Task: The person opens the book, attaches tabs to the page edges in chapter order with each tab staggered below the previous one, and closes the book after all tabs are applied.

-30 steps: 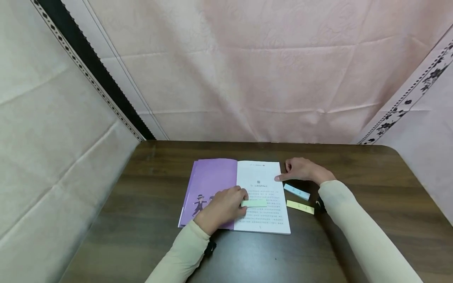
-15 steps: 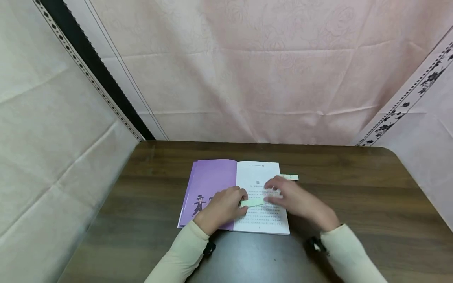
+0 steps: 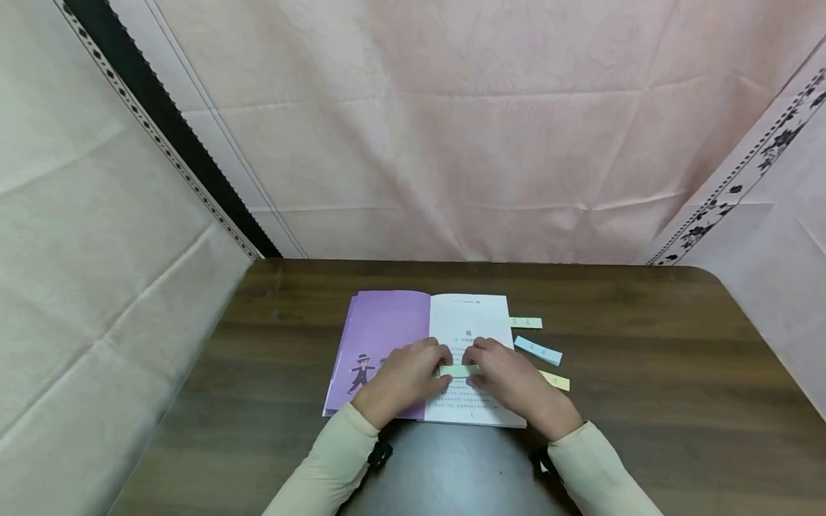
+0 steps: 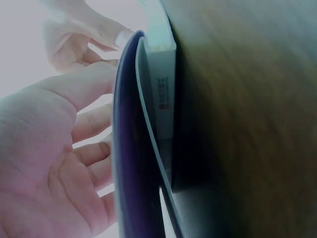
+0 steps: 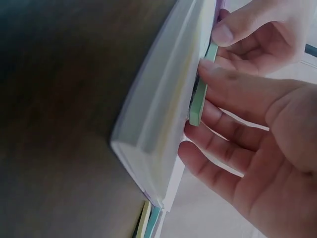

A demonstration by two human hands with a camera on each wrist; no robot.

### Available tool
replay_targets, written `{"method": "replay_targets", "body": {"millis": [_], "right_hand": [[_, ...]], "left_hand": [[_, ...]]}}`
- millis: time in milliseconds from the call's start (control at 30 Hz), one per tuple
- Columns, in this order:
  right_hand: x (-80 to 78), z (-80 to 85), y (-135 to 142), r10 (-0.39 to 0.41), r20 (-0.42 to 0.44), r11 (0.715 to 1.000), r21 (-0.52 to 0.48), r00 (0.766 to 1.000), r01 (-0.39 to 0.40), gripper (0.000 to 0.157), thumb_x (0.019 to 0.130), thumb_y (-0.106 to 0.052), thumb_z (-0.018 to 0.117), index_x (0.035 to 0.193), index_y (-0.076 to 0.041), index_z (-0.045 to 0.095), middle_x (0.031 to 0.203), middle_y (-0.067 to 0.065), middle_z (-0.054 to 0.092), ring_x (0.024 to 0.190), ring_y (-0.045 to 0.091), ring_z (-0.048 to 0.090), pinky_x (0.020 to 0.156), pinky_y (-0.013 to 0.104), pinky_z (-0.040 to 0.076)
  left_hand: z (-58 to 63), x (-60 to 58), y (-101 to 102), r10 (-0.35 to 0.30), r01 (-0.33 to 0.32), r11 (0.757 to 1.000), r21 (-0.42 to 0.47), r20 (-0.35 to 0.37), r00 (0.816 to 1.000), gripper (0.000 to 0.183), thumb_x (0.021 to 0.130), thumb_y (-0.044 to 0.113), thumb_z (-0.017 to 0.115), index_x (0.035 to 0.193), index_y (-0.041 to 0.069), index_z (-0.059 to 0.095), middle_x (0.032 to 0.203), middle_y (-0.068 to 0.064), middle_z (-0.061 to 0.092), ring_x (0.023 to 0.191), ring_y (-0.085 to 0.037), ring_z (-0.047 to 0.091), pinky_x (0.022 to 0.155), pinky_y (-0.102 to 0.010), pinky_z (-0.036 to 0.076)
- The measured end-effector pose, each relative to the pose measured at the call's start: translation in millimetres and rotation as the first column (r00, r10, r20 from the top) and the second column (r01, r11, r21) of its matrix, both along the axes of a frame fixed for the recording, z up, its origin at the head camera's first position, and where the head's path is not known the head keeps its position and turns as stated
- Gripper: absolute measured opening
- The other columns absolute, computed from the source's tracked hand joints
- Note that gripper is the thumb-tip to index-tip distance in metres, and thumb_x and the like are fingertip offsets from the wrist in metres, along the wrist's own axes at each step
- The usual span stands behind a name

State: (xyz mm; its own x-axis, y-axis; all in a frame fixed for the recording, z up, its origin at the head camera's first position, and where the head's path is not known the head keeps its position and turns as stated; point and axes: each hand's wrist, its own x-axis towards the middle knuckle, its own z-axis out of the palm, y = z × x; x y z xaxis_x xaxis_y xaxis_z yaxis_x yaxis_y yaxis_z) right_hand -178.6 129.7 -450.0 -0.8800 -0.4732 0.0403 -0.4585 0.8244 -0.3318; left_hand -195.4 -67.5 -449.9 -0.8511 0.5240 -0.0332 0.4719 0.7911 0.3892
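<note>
An open book (image 3: 469, 319) lies on the table, its right page printed with text and its left side purple with small cartoon figures. Over the right page, my left hand (image 3: 406, 376) pinches the left end of a light green sticky-note strip (image 3: 458, 370) between thumb and fingers. My right hand (image 3: 510, 380) grips the strip's other end, thumb on the near side and fingers on the far side. From the right wrist view, the green strip (image 5: 198, 101) looks like a thin pad, with both thumbs along it close above the page.
Past the book's right edge are a pale green strip (image 3: 527, 322), a blue strip (image 3: 538, 350) and a yellow strip (image 3: 558, 381) partly behind the right hand. The brown wooden table (image 3: 284, 358) has pale cloth (image 3: 452, 143) hanging behind it.
My right hand has moved from the book's right edge leftward and toward me onto the green strip, uncovering the pale green strip by that edge. My left hand has stayed in place.
</note>
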Motion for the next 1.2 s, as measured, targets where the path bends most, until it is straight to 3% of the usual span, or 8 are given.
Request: {"method": "replay_targets", "body": {"millis": [100, 200, 300, 400, 767, 1033, 1200], "right_hand": [[-1.7, 0.1, 0.9, 0.014, -0.016, 1.0, -0.002, 1.0, -0.014, 0.02, 0.086, -0.006, 0.088, 0.102, -0.008, 0.077, 0.098, 0.001, 0.069, 0.096, 0.02, 0.068, 0.082, 0.039, 0.06], [-2.3, -0.9, 1.7, 0.018, -0.014, 1.0, 0.001, 1.0, -0.018, 0.02, 0.086, -0.006, 0.087, 0.103, -0.008, 0.078, 0.098, 0.001, 0.07, 0.095, 0.02, 0.069, 0.082, 0.038, 0.06], [-2.4, -1.8, 2.0, 0.017, 0.0, 1.0, 0.005, 1.0, -0.017, 0.02, 0.086, -0.008, 0.087, 0.104, -0.008, 0.078, 0.099, 0.001, 0.07, 0.095, 0.019, 0.069, 0.083, 0.038, 0.06], [-2.5, -0.9, 3.2, 0.009, 0.015, 1.0, 0.002, 1.0, -0.009, 0.02, 0.086, -0.009, 0.087, 0.104, -0.006, 0.078, 0.099, 0.002, 0.071, 0.093, 0.018, 0.068, 0.084, 0.039, 0.06], [-10.2, 12.7, 29.3, -0.062, 0.143, 0.99, -0.113, 0.988, 0.079, 0.016, 0.092, -0.005, 0.08, 0.106, -0.008, 0.073, 0.105, 0.001, 0.071, 0.092, 0.014, 0.063, 0.085, 0.039, 0.057], [-24.7, 25.1, 83.3, -0.164, 0.089, 0.965, -0.191, 0.982, 0.179, 0.02, 0.097, -0.006, 0.076, 0.116, -0.001, 0.071, 0.112, 0.012, 0.072, 0.099, 0.027, 0.067, 0.081, 0.045, 0.058], [-29.5, 21.9, 115.5, -0.235, 0.073, 0.951, -0.19, 0.969, 0.245, 0.018, 0.098, -0.008, 0.075, 0.113, -0.001, 0.071, 0.111, 0.016, 0.072, 0.104, 0.036, 0.068, 0.086, 0.054, 0.058]], "left_hand": [[2.0, 0.9, 0.3, -0.004, 0.002, 0.999, -0.041, -0.04, 0.999, 0.026, 0.09, 0.026, 0.086, 0.111, 0.013, 0.078, 0.097, 0.003, 0.067, 0.082, -0.01, 0.06, 0.074, -0.028, 0.054], [3.6, 4.2, 1.0, 0.005, -0.012, 0.994, -0.109, -0.072, 0.997, 0.047, 0.087, 0.038, 0.089, 0.122, 0.011, 0.074, 0.117, -0.006, 0.068, 0.106, -0.02, 0.063, 0.09, -0.038, 0.056], [5.5, 8.8, 1.1, 0.032, -0.042, 0.983, -0.181, -0.062, 0.998, 0.076, 0.081, 0.053, 0.09, 0.138, 0.008, 0.066, 0.142, -0.016, 0.059, 0.134, -0.032, 0.054, 0.108, -0.051, 0.049], [6.1, 11.7, 0.7, 0.053, -0.055, 0.977, -0.207, -0.017, 0.998, 0.095, 0.078, 0.059, 0.09, 0.15, 0.007, 0.056, 0.158, -0.021, 0.047, 0.148, -0.04, 0.043, 0.116, -0.056, 0.043], [6.1, 10.5, 0.7, 0.078, -0.063, 0.987, -0.151, 0.097, 0.992, 0.102, 0.078, 0.051, 0.092, 0.158, 0.006, 0.047, 0.168, -0.024, 0.033, 0.154, -0.045, 0.033, 0.119, -0.061, 0.037], [5.5, 9.3, 3.5, 0.09, -0.071, 0.98, -0.183, 0.095, 0.991, 0.104, 0.078, 0.052, 0.092, 0.159, 0.007, 0.046, 0.168, -0.024, 0.032, 0.155, -0.045, 0.032, 0.12, -0.062, 0.035], [4.7, 10.3, 2.8, 0.095, -0.074, 0.979, -0.19, 0.101, 0.99, 0.104, 0.078, 0.052, 0.091, 0.16, 0.007, 0.045, 0.169, -0.024, 0.03, 0.156, -0.044, 0.03, 0.12, -0.062, 0.034]]}}
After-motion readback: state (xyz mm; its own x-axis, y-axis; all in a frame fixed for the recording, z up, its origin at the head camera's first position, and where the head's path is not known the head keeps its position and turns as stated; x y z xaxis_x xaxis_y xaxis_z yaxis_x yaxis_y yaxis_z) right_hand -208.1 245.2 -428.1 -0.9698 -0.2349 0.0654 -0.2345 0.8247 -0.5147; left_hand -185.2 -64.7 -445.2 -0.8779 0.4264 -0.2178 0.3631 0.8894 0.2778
